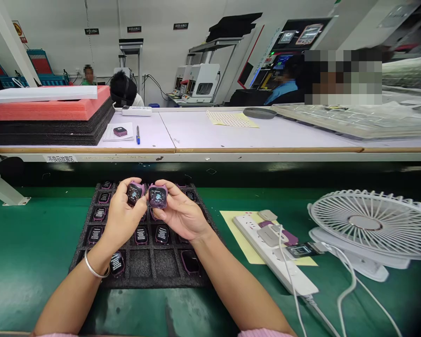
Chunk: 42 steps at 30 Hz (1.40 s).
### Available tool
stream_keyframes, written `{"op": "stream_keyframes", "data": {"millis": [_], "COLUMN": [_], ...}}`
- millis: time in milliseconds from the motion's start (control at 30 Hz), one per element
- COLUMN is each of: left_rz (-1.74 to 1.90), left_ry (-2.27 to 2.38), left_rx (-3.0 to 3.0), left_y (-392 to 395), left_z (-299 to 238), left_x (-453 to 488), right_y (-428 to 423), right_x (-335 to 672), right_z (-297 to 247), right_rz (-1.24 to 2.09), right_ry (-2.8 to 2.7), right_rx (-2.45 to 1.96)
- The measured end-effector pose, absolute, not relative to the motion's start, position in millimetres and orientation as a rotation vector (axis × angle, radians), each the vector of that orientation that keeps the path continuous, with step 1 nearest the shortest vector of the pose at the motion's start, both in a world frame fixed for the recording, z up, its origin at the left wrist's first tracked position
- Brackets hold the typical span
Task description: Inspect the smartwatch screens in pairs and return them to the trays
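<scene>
Here, holding up two small purple smartwatch bodies side by side, one in each hand. Pinching the first watch body (134, 193) in the left hand (121, 220), with the grip closed on its sides and the dark screen facing the camera. Clasping the second watch body (157, 196) in the right hand (180, 215), with that grip likewise closed around the case and the lit screen also turned to the camera. Bringing the two cases almost edge to edge, too close to tell whether touching. Wearing a silver bangle (93, 269) on the left wrist, behind that grip.

Hovering both grips over the far half of a black foam tray (150, 267) lying on the green tabletop (38, 243). Showing, directly beneath and nearer than the grips, rows of square pockets, many filled with more purple watches (95, 234).

Lying to the right of the right grip, well apart: a yellow sheet (238, 229), a white power strip (266, 248) with plugs and white cables, and, farther right, a white desk fan (372, 224) tipped face up.

Standing beyond the grips, past a dark gap: a raised pale shelf (266, 133) carrying a lone purple watch (119, 131) on paper, a blue pen (138, 134) just beside it, and, off to the left, a stack of black and pink foam (49, 117). Sitting farther back still, other people at work.
</scene>
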State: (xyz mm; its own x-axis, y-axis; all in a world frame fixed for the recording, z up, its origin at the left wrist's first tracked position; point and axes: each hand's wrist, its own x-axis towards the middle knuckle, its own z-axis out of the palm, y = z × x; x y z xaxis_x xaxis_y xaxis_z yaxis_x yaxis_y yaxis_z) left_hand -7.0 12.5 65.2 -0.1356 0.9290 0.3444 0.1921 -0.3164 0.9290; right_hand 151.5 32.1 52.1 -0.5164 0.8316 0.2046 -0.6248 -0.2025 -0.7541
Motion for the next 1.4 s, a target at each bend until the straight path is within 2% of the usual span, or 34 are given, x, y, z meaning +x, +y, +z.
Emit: {"op": "stream_keyframes", "data": {"millis": [1233,1400], "left_rz": [1.489,1.479], "left_ry": [1.326,1.231], "left_rx": [1.512,1.241], "left_y": [14.0,25.9], "left_z": [70.3,65.0], "left_x": [-8.2,-7.7], "right_y": [31.5,39.6], "right_x": [152.2,152.6], "right_z": [52.9,53.3], "right_rz": [1.856,1.873], "right_ry": [-1.047,-0.961], "right_rx": [-0.386,-0.434]}}
